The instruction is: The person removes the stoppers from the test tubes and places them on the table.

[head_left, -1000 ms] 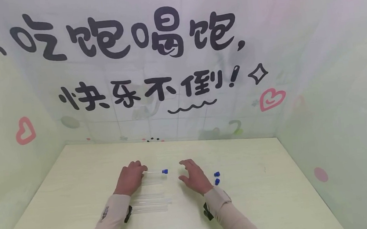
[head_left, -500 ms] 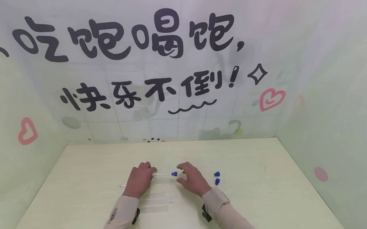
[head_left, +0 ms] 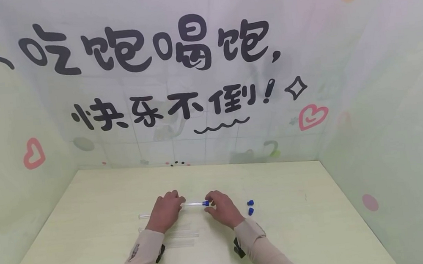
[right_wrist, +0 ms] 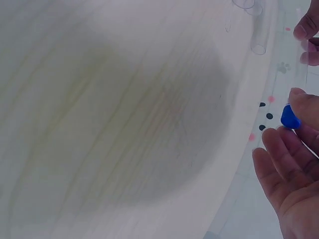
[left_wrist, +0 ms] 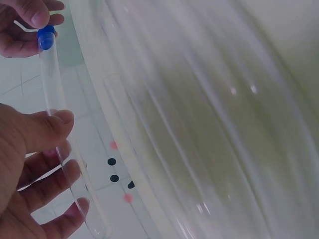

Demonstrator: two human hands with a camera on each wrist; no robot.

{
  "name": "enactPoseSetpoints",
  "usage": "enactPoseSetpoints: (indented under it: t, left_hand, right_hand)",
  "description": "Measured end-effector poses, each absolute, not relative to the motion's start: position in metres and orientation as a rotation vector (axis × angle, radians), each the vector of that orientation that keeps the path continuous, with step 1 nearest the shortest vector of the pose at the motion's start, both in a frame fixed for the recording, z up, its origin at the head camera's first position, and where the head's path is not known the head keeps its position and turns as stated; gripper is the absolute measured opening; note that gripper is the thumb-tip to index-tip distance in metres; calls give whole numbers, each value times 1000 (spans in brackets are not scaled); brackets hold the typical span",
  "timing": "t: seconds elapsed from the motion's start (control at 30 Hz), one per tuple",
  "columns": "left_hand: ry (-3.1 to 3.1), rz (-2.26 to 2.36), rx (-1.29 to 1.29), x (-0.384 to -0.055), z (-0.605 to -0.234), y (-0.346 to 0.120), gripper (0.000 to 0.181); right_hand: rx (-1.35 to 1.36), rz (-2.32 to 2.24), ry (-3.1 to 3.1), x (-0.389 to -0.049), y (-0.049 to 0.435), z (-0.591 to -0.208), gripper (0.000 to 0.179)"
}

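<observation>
A clear test tube (head_left: pixel 194 203) with a blue stopper (head_left: pixel 205 203) in its end is held level above the table. My left hand (head_left: pixel 167 212) pinches the tube's body between thumb and fingers, as the left wrist view confirms. At the stoppered end, my right hand (head_left: pixel 224 210) has its thumb and fingers around the blue stopper (right_wrist: pixel 289 117); its other fingers are loosely bent in the right wrist view. Several unstoppered clear tubes (head_left: pixel 181 236) lie side by side below the left hand, which partly hides them.
Two loose blue stoppers (head_left: pixel 250 207) lie to the right of my right hand. The pale wooden table (head_left: pixel 301 234) meets printed fabric walls (head_left: pixel 197 146) at the back and on both sides.
My left hand has moved right and slightly nearer, bringing the stoppered tube to the right hand. The right hand's thumb and fingers, earlier apart from the stopper, are now around it.
</observation>
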State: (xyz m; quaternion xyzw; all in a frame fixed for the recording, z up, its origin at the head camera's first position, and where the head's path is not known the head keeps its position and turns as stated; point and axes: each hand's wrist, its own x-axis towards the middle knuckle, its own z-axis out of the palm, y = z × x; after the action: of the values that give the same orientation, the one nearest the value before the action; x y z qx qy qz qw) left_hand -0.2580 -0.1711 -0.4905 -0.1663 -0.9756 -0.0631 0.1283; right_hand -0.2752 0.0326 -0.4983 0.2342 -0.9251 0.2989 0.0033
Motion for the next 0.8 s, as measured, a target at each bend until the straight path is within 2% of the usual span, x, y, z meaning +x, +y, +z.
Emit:
enactPoseSetpoints:
  t: [0.8]
  left_hand:
    - [-2927, -385, -673, -254, -489, -165, 13]
  right_hand:
    - [711, 891, -2900, -277, 43, -493, 9]
